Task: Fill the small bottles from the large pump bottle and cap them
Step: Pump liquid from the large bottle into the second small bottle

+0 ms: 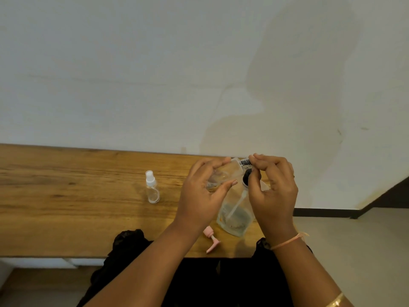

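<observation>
The small clear bottle [221, 173] is off the table, lying tilted with its dark neck pointing right. The left hand [203, 191] grips its body, fingers curled over the top and thumb underneath. The right hand [274, 185] meets it at the neck, with curled fingertips pinching that end. A black cap [246, 178] with a white tube hanging from it sits just under the right thumb; I cannot tell whether the thumb holds it. Below both hands the large clear bottle [234, 220] stands on the wooden table [66, 196], a little liquid in its base. A pink pump head [211, 239] lies near the front edge. A second small bottle with a white sprayer [152, 188] stands well to the left.
</observation>
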`<move>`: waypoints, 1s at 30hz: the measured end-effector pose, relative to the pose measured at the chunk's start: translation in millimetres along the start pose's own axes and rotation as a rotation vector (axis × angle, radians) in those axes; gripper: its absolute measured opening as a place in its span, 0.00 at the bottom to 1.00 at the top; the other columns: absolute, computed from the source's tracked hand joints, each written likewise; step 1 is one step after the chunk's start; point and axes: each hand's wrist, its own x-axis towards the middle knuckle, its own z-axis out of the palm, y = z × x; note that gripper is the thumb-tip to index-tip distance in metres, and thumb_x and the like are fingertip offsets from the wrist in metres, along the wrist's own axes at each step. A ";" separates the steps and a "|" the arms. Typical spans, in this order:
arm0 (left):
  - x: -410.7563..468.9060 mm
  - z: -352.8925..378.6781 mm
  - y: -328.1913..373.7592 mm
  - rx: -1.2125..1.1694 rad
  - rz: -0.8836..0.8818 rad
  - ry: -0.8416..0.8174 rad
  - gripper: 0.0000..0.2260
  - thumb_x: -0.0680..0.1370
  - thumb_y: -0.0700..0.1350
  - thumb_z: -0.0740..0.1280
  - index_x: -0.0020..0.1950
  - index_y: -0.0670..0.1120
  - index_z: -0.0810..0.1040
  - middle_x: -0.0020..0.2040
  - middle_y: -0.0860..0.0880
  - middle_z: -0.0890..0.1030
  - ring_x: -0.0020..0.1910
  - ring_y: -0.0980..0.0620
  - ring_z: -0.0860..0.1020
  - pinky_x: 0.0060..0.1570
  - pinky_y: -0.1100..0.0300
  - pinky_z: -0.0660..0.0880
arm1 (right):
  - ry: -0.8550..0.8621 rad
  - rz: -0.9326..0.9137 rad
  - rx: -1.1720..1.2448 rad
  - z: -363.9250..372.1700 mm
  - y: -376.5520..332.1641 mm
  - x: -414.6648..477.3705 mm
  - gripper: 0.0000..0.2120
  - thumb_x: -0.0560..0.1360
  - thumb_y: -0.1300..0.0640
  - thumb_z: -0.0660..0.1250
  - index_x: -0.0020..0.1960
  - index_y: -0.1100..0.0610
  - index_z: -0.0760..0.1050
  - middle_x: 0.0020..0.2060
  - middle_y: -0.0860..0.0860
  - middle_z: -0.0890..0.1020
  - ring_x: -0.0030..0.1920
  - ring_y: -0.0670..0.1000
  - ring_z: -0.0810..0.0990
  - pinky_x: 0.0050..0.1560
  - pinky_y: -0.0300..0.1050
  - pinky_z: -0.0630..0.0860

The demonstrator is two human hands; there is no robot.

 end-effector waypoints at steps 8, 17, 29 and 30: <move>0.8 0.7 -2.7 0.008 -0.057 -0.053 0.21 0.69 0.43 0.75 0.57 0.57 0.75 0.54 0.54 0.77 0.55 0.66 0.74 0.51 0.76 0.69 | -0.029 0.009 -0.011 3.3 8.7 -4.6 0.08 0.73 0.66 0.64 0.49 0.67 0.79 0.44 0.57 0.78 0.52 0.40 0.71 0.55 0.25 0.67; -1.8 1.7 -0.5 0.007 0.001 0.018 0.19 0.70 0.47 0.73 0.59 0.57 0.75 0.54 0.55 0.76 0.54 0.64 0.75 0.52 0.74 0.71 | 0.017 -0.004 -0.001 0.2 -1.7 -1.8 0.09 0.73 0.67 0.63 0.50 0.66 0.80 0.45 0.56 0.78 0.52 0.40 0.71 0.54 0.23 0.66; 0.6 0.3 -1.6 0.014 -0.061 -0.038 0.20 0.69 0.42 0.76 0.57 0.55 0.76 0.53 0.55 0.77 0.55 0.68 0.73 0.52 0.76 0.69 | 0.010 0.028 0.005 6.2 6.5 -7.0 0.06 0.71 0.70 0.65 0.47 0.66 0.79 0.44 0.55 0.78 0.50 0.42 0.73 0.54 0.25 0.67; 0.3 0.4 -1.0 0.008 -0.047 -0.027 0.20 0.69 0.42 0.76 0.57 0.54 0.76 0.53 0.54 0.77 0.55 0.67 0.74 0.52 0.76 0.69 | 0.022 0.051 0.040 6.5 4.0 -6.7 0.07 0.73 0.68 0.64 0.48 0.65 0.79 0.45 0.53 0.77 0.50 0.44 0.74 0.55 0.26 0.69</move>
